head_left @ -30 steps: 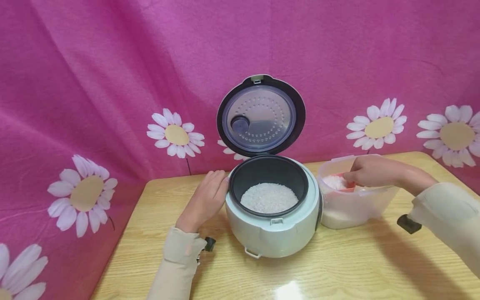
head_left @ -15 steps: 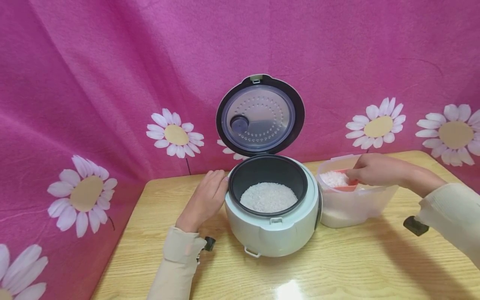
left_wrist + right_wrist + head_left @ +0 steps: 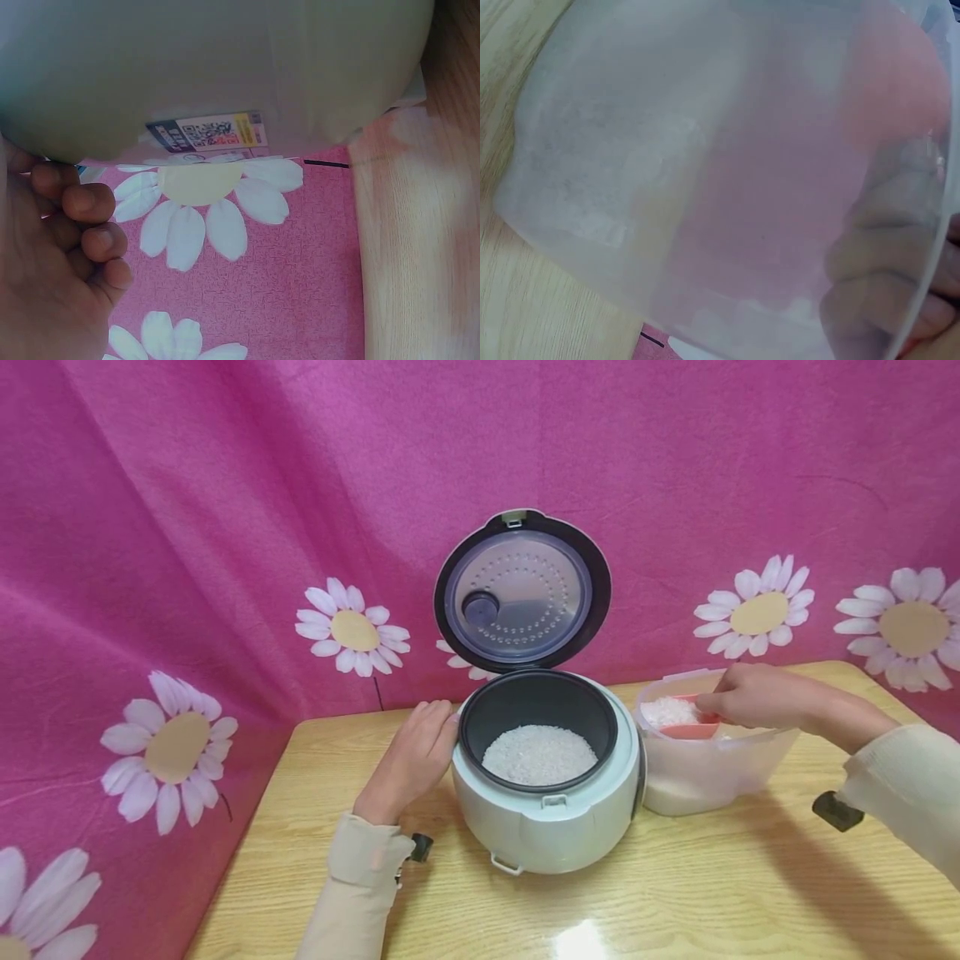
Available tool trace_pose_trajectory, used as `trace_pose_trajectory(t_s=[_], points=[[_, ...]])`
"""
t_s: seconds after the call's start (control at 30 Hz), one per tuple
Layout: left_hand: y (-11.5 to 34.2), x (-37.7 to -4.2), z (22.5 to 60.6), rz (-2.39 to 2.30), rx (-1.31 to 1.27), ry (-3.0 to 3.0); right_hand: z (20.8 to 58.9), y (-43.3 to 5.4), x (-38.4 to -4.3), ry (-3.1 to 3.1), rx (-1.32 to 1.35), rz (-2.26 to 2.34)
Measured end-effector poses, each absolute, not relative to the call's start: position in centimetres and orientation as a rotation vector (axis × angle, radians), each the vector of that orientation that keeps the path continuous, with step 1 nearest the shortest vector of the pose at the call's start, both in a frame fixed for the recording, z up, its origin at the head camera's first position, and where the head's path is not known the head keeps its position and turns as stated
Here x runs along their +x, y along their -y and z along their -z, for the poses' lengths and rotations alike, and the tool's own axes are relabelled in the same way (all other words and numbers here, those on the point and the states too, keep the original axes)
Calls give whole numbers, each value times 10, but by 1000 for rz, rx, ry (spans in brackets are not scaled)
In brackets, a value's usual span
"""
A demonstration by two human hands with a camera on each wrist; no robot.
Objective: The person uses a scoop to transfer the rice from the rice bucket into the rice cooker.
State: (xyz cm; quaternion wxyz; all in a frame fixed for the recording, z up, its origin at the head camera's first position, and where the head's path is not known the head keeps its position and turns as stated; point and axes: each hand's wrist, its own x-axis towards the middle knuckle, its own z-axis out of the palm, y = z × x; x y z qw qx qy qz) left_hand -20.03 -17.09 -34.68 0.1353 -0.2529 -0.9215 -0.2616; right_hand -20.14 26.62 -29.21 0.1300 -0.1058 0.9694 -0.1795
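right hand (image 3: 757,695) holding red scoop (image 3: 688,732), left hand (image 3: 407,762) touching rice cooker (image 3: 540,842)

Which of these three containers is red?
The scoop in the right hand, inside the plastic bin; the bin is translucent, the cooker pale outside.

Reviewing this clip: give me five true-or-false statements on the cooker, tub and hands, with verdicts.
1. The right hand holds a red plastic scoop heaped with white rice grains. True.
2. The left hand touches the round, pale rice cooker. True.
3. The cooker's round, dark-rimmed lid is shut. False: it stands open.
4. The cooker's round black pot is empty. False: white rice lies in it.
5. The translucent plastic tub stands left of the cooker. False: it stands to the right.
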Motion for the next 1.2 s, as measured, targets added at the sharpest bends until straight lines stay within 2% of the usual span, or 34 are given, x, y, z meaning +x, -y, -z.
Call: trace_pose_trajectory(t_s=[1.2], points=[[171,-200,348,741,-743,2641,285,-281,-196,-2943,-241,557]])
